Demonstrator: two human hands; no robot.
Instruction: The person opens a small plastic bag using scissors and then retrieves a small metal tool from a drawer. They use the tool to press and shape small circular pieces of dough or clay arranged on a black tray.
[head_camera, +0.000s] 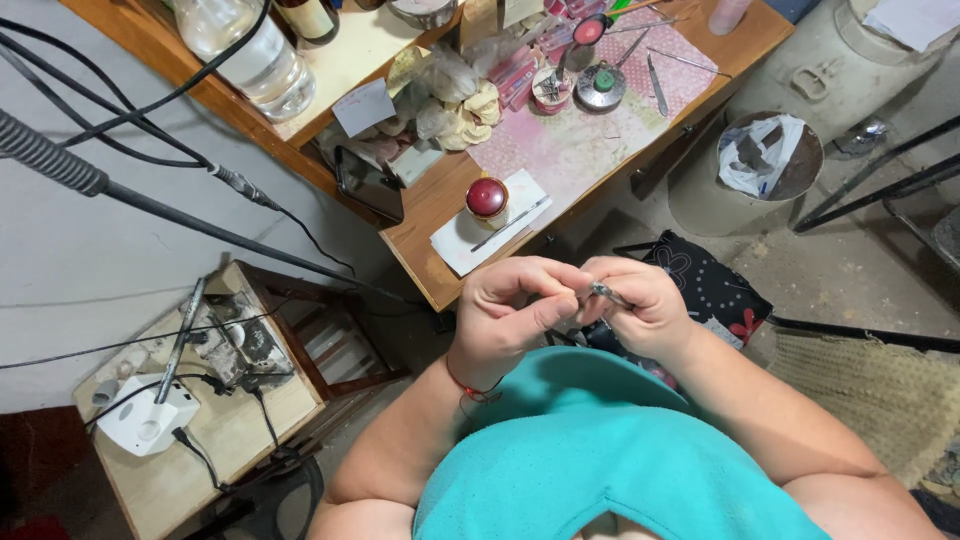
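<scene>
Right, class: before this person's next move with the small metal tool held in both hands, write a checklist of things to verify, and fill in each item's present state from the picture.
1. Small metal tool gripped by right hand: ok, pinched in the fingers.
2. Left hand close enough to work with it: ok, fingertips meet the right hand's.
3. Tool tip visible and undamaged: cannot tell, too small.
4. Red-lidded jar upright on the wooden table: ok, standing on white paper.
5. Black phone away from the table edge: not ok, it lies at the edge.
6. Spare metal tools within reach: cannot tell.
</scene>
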